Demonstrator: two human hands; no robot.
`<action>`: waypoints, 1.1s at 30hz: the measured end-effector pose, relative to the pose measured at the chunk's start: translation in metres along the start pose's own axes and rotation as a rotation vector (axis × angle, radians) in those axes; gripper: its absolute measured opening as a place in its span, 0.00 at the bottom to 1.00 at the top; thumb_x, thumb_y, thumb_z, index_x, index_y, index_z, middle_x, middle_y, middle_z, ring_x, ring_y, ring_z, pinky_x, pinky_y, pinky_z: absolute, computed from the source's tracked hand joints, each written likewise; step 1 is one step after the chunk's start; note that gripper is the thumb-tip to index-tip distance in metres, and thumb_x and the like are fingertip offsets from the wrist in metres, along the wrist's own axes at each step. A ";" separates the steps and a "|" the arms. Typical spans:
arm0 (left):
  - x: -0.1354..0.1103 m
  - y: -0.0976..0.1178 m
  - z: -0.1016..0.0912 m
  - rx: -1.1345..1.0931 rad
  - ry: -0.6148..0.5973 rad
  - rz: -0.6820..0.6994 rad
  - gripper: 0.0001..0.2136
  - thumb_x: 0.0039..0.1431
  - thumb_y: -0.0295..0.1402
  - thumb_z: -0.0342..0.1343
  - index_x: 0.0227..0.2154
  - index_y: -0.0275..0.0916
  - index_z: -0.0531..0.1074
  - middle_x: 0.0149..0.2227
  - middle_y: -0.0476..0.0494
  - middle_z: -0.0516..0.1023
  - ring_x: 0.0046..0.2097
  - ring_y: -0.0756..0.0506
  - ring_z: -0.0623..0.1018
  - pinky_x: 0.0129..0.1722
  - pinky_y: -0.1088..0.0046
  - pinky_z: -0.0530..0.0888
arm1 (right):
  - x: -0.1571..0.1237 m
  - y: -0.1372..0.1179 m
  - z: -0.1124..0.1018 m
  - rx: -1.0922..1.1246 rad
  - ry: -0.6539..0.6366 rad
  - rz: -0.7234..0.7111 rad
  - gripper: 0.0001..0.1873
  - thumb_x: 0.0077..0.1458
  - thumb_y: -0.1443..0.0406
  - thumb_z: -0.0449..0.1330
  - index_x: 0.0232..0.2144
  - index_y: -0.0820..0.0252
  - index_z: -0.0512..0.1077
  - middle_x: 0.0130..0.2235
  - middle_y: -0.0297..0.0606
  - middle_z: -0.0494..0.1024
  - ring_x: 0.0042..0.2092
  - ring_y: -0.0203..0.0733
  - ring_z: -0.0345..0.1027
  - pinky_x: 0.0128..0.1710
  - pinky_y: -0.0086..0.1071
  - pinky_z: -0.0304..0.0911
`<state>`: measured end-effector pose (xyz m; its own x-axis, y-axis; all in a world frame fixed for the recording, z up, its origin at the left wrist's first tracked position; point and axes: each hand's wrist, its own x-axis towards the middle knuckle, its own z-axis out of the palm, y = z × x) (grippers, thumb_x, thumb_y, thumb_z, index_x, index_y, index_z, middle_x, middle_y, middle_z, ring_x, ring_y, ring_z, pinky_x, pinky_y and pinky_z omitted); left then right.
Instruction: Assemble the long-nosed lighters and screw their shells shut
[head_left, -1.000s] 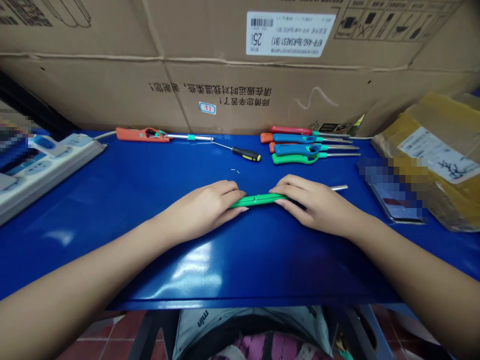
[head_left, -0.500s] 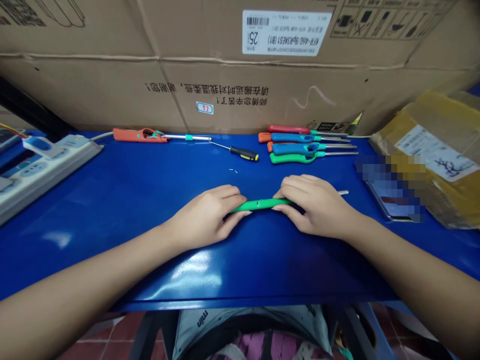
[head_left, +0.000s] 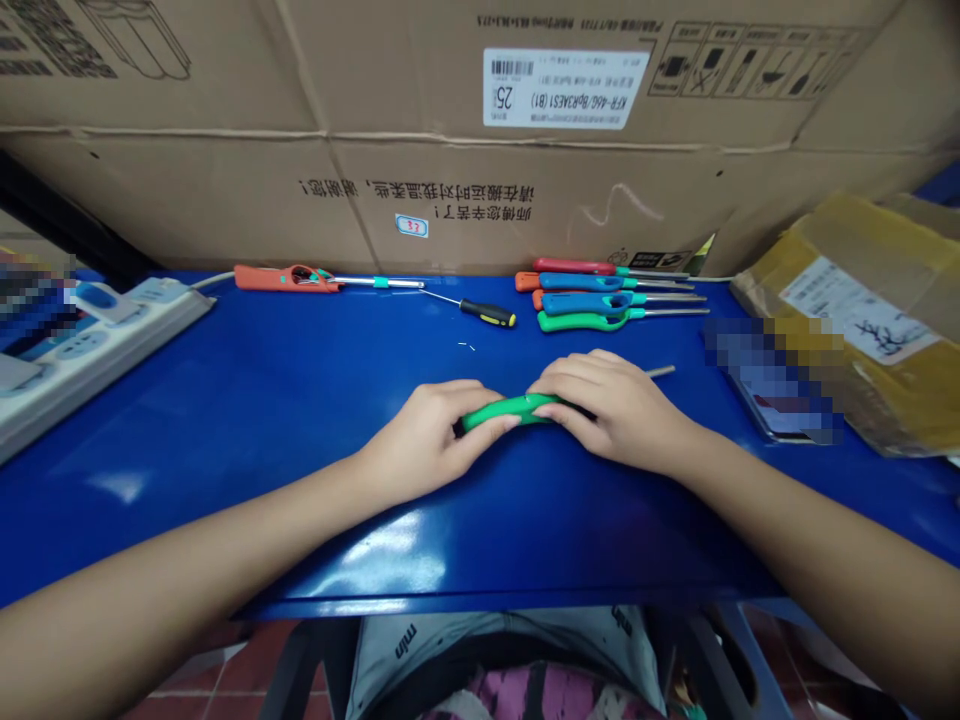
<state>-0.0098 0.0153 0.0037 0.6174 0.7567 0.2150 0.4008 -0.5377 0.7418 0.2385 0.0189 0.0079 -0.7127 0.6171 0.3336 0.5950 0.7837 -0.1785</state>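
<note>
A green long-nosed lighter [head_left: 504, 409] lies just above the blue table [head_left: 262, 400], its metal nozzle sticking out to the right. My left hand [head_left: 431, 436] is closed round the lighter's left end, thumb under the green handle. My right hand [head_left: 607, 405] is closed over the right part of the handle, hiding it. Both hands grip the same lighter and nearly touch.
Several coloured lighters [head_left: 600, 297] lie in a stack at the back right. An orange lighter [head_left: 289, 278] and a small black screwdriver [head_left: 480, 311] lie at the back left. A power strip [head_left: 82, 330] sits at the left, a yellow parcel [head_left: 862, 310] at the right, a cardboard box [head_left: 450, 130] behind.
My two hands have drawn closer together along the green lighter, and the lighter has turned slightly so its nozzle points further back.
</note>
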 end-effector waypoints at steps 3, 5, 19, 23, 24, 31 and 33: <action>0.006 0.000 -0.001 -0.374 0.011 -0.273 0.16 0.68 0.43 0.54 0.43 0.34 0.77 0.26 0.48 0.77 0.23 0.52 0.72 0.24 0.77 0.70 | 0.000 0.002 0.000 0.043 -0.016 -0.040 0.18 0.69 0.57 0.54 0.54 0.59 0.71 0.50 0.43 0.79 0.49 0.45 0.73 0.44 0.38 0.61; 0.009 0.001 -0.001 -0.540 0.021 -0.378 0.17 0.66 0.43 0.55 0.45 0.33 0.76 0.25 0.49 0.76 0.20 0.53 0.70 0.21 0.79 0.69 | 0.001 0.002 0.000 0.005 -0.021 -0.085 0.25 0.66 0.53 0.57 0.58 0.60 0.68 0.52 0.45 0.78 0.49 0.47 0.73 0.45 0.39 0.63; -0.003 -0.003 -0.011 0.209 0.024 0.291 0.12 0.69 0.32 0.56 0.51 0.32 0.74 0.43 0.42 0.80 0.43 0.49 0.78 0.47 0.76 0.73 | -0.006 0.001 -0.011 0.068 0.090 -0.063 0.10 0.67 0.60 0.56 0.45 0.59 0.72 0.44 0.40 0.80 0.43 0.42 0.75 0.41 0.33 0.67; -0.005 -0.001 -0.009 0.220 -0.004 0.354 0.13 0.69 0.30 0.54 0.52 0.28 0.73 0.43 0.40 0.79 0.43 0.48 0.77 0.48 0.75 0.73 | -0.007 -0.005 -0.007 0.016 0.059 -0.041 0.12 0.69 0.59 0.53 0.41 0.59 0.72 0.42 0.40 0.80 0.38 0.42 0.76 0.35 0.33 0.65; -0.005 -0.001 -0.008 0.220 -0.013 0.354 0.13 0.69 0.30 0.54 0.51 0.28 0.73 0.42 0.39 0.78 0.43 0.48 0.77 0.47 0.74 0.73 | -0.007 -0.006 -0.006 0.002 0.048 -0.031 0.13 0.69 0.58 0.53 0.40 0.59 0.72 0.41 0.40 0.80 0.37 0.42 0.75 0.34 0.33 0.64; 0.000 -0.006 -0.019 0.226 -0.054 0.244 0.11 0.70 0.32 0.53 0.49 0.33 0.75 0.42 0.43 0.79 0.42 0.48 0.77 0.45 0.74 0.73 | -0.002 0.001 -0.007 0.097 0.018 0.036 0.11 0.69 0.59 0.54 0.47 0.56 0.73 0.47 0.37 0.82 0.46 0.41 0.77 0.44 0.33 0.65; 0.001 -0.008 -0.025 0.248 -0.067 0.253 0.11 0.70 0.32 0.52 0.49 0.32 0.74 0.41 0.43 0.79 0.42 0.47 0.78 0.45 0.73 0.73 | -0.002 0.006 -0.009 0.063 -0.002 0.000 0.12 0.70 0.61 0.53 0.50 0.57 0.73 0.49 0.38 0.82 0.48 0.42 0.76 0.45 0.35 0.64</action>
<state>-0.0290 0.0295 0.0136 0.7578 0.5666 0.3236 0.3767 -0.7848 0.4921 0.2463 0.0216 0.0149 -0.7135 0.6169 0.3322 0.5703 0.7868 -0.2361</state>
